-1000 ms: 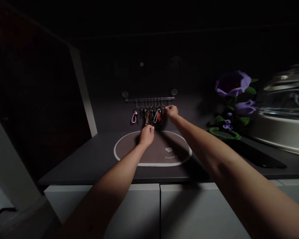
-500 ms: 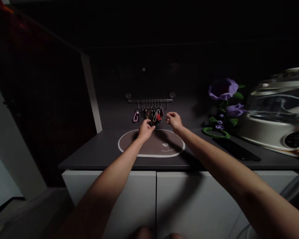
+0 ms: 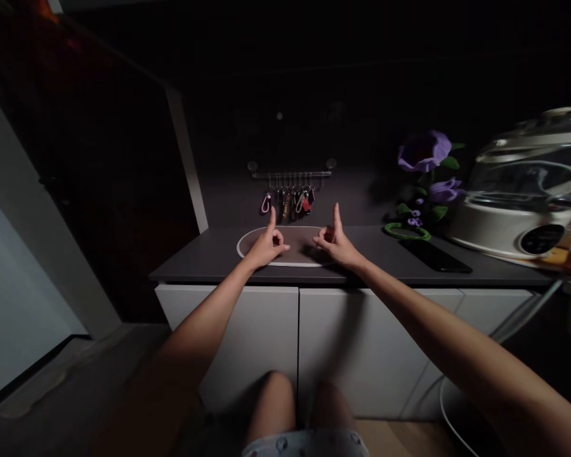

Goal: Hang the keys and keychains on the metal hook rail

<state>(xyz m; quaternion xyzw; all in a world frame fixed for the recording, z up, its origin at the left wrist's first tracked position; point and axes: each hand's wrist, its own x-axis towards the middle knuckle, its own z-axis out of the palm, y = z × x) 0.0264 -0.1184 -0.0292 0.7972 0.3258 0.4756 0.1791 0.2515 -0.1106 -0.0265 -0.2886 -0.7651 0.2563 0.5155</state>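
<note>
My left hand (image 3: 264, 247) is over the left part of an oval brown mat (image 3: 297, 240) with a white rim. Its index finger points up, its thumb stretches inward, and the other fingers are curled with nothing in them. Mirroring that pose, my right hand (image 3: 339, 244) is over the mat's right side, also empty, with index finger raised and thumb toward the left. Behind both hands, bunches of keys (image 3: 286, 204) hang from a clear hook rail (image 3: 291, 175) on the dark wall. A pink loop keyring (image 3: 266, 204) hangs at the left end, and a red tag (image 3: 307, 204) near the right.
On the grey counter (image 3: 195, 257), purple flowers (image 3: 423, 153) with a green ring base stand at the right. In front of them lies a flat black slab (image 3: 435, 256). A large white appliance (image 3: 492, 222) with a clear cover stands further right. White cabinet doors (image 3: 247, 330) are below.
Both hands have come back from beside the hanging keys, and their index fingers now point up with thumbs outstretched. The view has tilted down, showing the legs.
</note>
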